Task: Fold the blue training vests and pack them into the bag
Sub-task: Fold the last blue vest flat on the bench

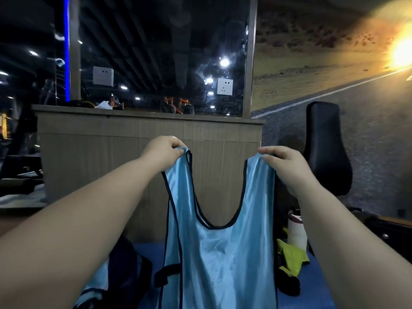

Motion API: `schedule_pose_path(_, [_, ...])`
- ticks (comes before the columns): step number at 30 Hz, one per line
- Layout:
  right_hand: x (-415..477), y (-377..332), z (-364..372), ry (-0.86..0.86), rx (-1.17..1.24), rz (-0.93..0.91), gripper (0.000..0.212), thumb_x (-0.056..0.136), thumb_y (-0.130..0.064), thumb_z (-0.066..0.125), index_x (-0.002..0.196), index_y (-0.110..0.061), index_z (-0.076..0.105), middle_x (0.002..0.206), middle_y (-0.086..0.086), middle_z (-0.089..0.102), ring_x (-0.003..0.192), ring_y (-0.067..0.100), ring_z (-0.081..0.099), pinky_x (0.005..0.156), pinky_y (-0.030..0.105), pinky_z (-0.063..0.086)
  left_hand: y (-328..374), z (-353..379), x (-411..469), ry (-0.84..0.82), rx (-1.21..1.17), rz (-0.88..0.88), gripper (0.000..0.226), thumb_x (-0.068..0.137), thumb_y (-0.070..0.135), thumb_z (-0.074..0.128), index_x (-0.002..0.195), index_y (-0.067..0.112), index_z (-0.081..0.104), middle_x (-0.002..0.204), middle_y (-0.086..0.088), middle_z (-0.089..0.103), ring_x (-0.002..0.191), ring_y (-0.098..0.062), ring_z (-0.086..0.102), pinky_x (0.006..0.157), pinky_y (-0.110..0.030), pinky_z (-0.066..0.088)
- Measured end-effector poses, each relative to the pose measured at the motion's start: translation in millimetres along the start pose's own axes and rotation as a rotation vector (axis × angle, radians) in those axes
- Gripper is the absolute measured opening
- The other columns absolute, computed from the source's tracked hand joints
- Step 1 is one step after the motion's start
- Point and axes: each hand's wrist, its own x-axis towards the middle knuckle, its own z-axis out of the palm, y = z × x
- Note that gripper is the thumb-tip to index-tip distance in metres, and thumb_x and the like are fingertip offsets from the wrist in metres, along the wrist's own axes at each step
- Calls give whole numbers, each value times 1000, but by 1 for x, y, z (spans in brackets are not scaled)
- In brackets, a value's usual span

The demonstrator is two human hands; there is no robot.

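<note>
A light blue training vest [223, 259] with dark trim hangs upright in front of me, held up by its two shoulder straps. My left hand [163, 150] pinches the left strap at its top. My right hand [283, 161] pinches the right strap at its top. The vest's body falls straight down and out of the bottom of the frame. A dark bag [129, 264] sits low on the left behind my left forearm, partly hidden. Another piece of light blue vest [95, 286] shows beside the bag at the lower left.
A blue mat [316, 284] lies below. A yellow-green vest [292, 257] and a white bottle [296, 230] sit at the right behind the held vest. A wooden counter [133, 157] stands straight ahead. A black padded seat [325, 148] rises at the right.
</note>
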Motion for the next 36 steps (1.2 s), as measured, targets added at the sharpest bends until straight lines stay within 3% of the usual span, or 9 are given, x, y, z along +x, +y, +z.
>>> schedule_pose_path(4, [0,11,3,-4,60,32,26,91,-8,64,91,-32,75,101,7,72,83,21,55,89,48,53,1,5,1,-27,43,-3,21,99,25,50,96,29,71,99,7,67,75,-11,54,54,-25,35])
schedule_pose_path(8, [1,14,3,-34,137,0,33,85,-2,69,84,-34,76,101,-3,73,88,21,64,92,45,53,8,8,-3,-100,-20,-20,32,100,13,38,92,25,65,91,-3,63,49,-14,39,45,-25,30])
schedule_pose_path(10, [0,14,7,-81,179,-23,36,85,1,69,81,-34,76,101,-6,72,94,17,66,92,40,53,17,11,-10,-153,-109,-14,32,98,13,35,94,22,65,91,-5,61,56,-15,45,49,-25,33])
schedule_pose_path(14, [-5,11,26,-190,233,-70,39,85,5,68,76,-32,75,92,-10,71,92,14,64,85,33,52,35,21,-20,-234,-262,59,28,99,36,45,103,21,68,118,5,60,110,-17,53,83,-31,36])
schedule_pose_path(17, [-8,9,41,-278,227,-137,42,85,7,67,77,-34,75,91,-10,71,97,16,64,92,37,51,42,30,-25,-332,-309,74,39,86,66,53,107,35,66,113,16,60,105,-8,53,81,-29,37])
schedule_pose_path(20, [-11,8,51,-317,257,-167,42,84,10,65,77,-31,74,92,-6,72,97,14,65,95,36,51,41,36,-26,-400,-314,97,47,76,72,58,106,38,69,110,19,63,104,-5,55,85,-26,38])
schedule_pose_path(25, [-13,15,54,-341,267,-135,34,85,8,65,82,-25,73,93,-4,71,92,14,64,90,37,51,25,36,-21,-449,-259,109,15,83,47,71,86,33,74,89,17,70,89,-2,63,77,-20,45])
schedule_pose_path(31, [-6,25,56,-122,136,-41,28,70,-19,82,86,-34,65,81,-6,57,77,12,55,75,36,49,17,35,-16,-340,-214,101,13,86,43,70,82,31,72,87,18,67,87,-4,61,70,-20,43])
schedule_pose_path(36, [-11,16,66,-245,-38,-3,51,70,-37,85,113,-43,59,113,-11,56,107,7,57,92,29,48,18,38,-16,-352,-121,166,13,86,44,69,76,37,67,85,18,64,86,-5,59,71,-23,43])
